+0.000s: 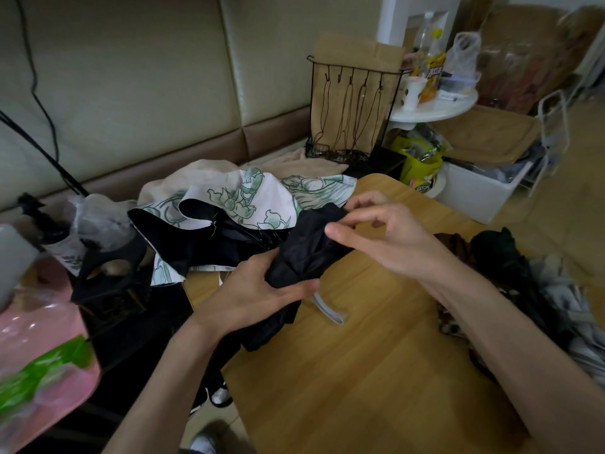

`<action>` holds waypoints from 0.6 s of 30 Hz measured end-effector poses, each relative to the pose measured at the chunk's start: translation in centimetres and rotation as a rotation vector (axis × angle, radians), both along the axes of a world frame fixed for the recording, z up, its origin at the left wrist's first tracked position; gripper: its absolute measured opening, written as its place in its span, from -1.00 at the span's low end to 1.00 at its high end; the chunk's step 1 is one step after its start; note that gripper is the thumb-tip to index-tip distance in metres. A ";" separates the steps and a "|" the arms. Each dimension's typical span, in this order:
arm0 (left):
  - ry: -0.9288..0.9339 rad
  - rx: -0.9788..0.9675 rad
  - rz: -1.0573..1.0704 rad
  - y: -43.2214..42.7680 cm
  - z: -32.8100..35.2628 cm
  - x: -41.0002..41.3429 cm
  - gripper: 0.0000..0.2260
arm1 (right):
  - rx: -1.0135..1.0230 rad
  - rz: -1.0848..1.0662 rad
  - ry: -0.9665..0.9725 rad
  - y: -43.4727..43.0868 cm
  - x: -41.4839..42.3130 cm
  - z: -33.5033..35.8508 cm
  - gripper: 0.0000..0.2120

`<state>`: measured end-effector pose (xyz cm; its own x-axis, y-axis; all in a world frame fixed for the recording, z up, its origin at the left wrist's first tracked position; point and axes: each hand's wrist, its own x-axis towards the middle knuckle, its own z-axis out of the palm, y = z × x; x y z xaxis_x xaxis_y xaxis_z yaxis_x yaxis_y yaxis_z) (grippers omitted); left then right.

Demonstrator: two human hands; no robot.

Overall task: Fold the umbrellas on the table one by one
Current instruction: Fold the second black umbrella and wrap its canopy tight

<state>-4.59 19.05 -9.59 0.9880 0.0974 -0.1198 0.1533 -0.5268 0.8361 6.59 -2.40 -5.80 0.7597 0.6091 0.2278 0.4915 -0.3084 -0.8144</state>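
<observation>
A black umbrella (304, 253), bunched into a loose roll, hangs just above the wooden table (360, 371). My left hand (258, 290) grips its lower end from below. My right hand (379, 234) pinches the black fabric at the roll's upper end with thumb and fingers. A white strap (327, 311) dangles under the roll. Behind it lies a white umbrella with green flower prints and a black lining (242, 204), spread open over the table's far left corner. More dark, crumpled umbrellas (504, 257) lie at the table's right edge.
A black wire rack (350, 109) stands behind the table, with a round white side table (435, 106) of bottles and cups to its right. A pink tray (49, 355) and a black object (108, 273) sit at the left. White bins stand on the floor at the right.
</observation>
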 end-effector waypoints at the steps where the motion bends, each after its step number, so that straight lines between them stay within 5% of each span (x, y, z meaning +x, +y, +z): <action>1: -0.002 0.013 0.004 -0.1 -0.1 0.0 -0.50 | -0.007 -0.015 0.019 0.0 -0.1 0.0 -0.74; 12: -0.008 -0.147 -0.058 -0.7 0.6 0.0 -0.50 | 0.320 -0.165 0.204 0.6 0.0 -0.8 -0.72; 18: -0.049 -0.099 -0.020 -0.3 0.1 0.0 -0.51 | 0.127 -0.147 -0.091 -0.2 0.2 0.0 -0.86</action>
